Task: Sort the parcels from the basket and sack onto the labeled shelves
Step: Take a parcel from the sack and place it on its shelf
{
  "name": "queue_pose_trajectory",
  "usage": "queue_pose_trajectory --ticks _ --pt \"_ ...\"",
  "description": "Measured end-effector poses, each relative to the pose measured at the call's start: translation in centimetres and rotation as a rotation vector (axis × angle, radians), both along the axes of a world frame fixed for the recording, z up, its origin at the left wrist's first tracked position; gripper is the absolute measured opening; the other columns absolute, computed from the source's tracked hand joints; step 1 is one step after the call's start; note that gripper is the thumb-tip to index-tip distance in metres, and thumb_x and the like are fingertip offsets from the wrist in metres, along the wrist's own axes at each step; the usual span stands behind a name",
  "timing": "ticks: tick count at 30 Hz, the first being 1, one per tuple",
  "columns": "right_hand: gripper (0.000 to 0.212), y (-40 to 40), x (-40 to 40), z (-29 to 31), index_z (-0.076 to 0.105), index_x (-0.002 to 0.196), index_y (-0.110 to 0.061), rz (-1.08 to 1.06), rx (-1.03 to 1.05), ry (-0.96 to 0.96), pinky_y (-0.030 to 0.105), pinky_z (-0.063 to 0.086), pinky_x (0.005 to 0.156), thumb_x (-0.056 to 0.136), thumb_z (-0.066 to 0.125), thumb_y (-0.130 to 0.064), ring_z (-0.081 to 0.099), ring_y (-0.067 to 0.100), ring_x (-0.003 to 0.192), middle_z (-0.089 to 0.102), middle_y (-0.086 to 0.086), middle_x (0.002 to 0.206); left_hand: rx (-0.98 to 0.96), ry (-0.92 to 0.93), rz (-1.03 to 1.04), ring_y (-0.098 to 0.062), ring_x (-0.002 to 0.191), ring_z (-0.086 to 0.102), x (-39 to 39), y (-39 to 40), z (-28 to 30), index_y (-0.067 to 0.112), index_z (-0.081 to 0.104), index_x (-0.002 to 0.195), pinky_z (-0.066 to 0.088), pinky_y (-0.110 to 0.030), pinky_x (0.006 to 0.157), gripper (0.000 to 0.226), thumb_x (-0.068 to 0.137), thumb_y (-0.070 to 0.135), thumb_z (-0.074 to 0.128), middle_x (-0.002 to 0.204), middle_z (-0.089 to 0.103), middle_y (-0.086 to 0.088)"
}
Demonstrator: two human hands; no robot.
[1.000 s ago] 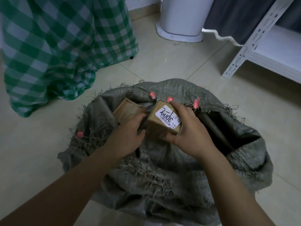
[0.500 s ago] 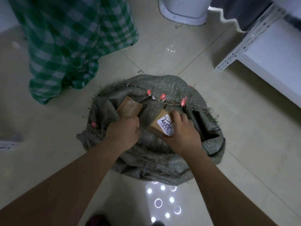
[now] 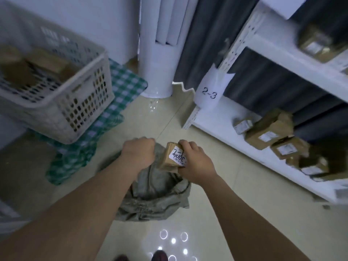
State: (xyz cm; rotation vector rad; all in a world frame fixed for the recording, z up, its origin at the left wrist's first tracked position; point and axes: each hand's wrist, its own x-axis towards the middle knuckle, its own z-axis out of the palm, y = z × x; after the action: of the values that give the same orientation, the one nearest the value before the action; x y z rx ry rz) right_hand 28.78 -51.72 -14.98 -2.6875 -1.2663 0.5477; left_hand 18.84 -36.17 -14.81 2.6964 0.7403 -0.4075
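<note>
**Parcel's out of the sack, shelves are off to our right**

So here's where we're at: our right hand [image 3: 195,162] has its grip clamped on a small brown parcel [image 3: 172,158], fingers curled over the far top edge and thumb side down at the near end; the white sticker with handwriting faces up at us. The parcel is held just above the open mouth of the grey sack [image 3: 154,187] on the floor, touching nothing else as far as we can tell. Our left hand [image 3: 138,151] is a fist just beside it; it's bunched near the sack's rim, but we can't tell whether it's actually gripping cloth or anything else, the back of the hand hides that.

The bit that matters for the next move: the white shelves [image 3: 226,117] sit to the right and further out from the parcel, so the right hand is plainly the nearer one; the parcel's long side runs roughly away from us, tilted a bit toward the shelf. A paper tag reading 2-3 [image 3: 209,94] hangs on the shelf post; several parcels already lie on the bottom shelf. We'd guess matching sticker to tag comes first.

The white basket [image 3: 79,102] with more boxes sits on the left, well apart.
</note>
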Motion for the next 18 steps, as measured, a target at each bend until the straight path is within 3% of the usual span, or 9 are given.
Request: queue_pose_trajectory --ticks 9,14,18 --pt "0.074 -2.9 3.1 26.2 0.029 0.143 -0.025 -0.066 0.138 -0.388 0.036 0.042 0.077 0.080 0.069 -0.023 0.045 0.028 0.119 0.044 0.003 0.133 0.218 -0.267 -0.153 -0.030 0.105 0.056 4.9 -2.8 27.9 0.015 0.057 0.114 0.039 -0.031 0.077 0.025 0.094 0.014 0.043 0.118 0.059 -0.008" --pt "0.081 -7.4 4.6 36.2 0.026 0.144 -0.024 -0.159 0.218 -0.547 0.038 0.047 0.082 0.078 0.072 -0.024 0.047 0.027 0.117 0.044 0.004 0.133 0.340 -0.369 -0.220 -0.023 0.087 0.051 7.2 -7.1 37.6 0.015 0.058 0.106 0.037 -0.029 0.070 0.022 0.094 0.014 0.040 0.108 0.061 -0.005" --pt "0.080 -12.1 7.3 42.9 0.023 0.146 -0.024 -0.240 0.281 -0.679 0.038 0.048 0.088 0.081 0.070 -0.026 0.044 0.027 0.123 0.042 0.003 0.138 0.431 -0.505 -0.279 -0.025 0.102 0.056 11.3 -11.2 44.3 0.016 0.057 0.115 0.038 -0.029 0.072 0.028 0.095 0.016 0.038 0.116 0.060 -0.005"
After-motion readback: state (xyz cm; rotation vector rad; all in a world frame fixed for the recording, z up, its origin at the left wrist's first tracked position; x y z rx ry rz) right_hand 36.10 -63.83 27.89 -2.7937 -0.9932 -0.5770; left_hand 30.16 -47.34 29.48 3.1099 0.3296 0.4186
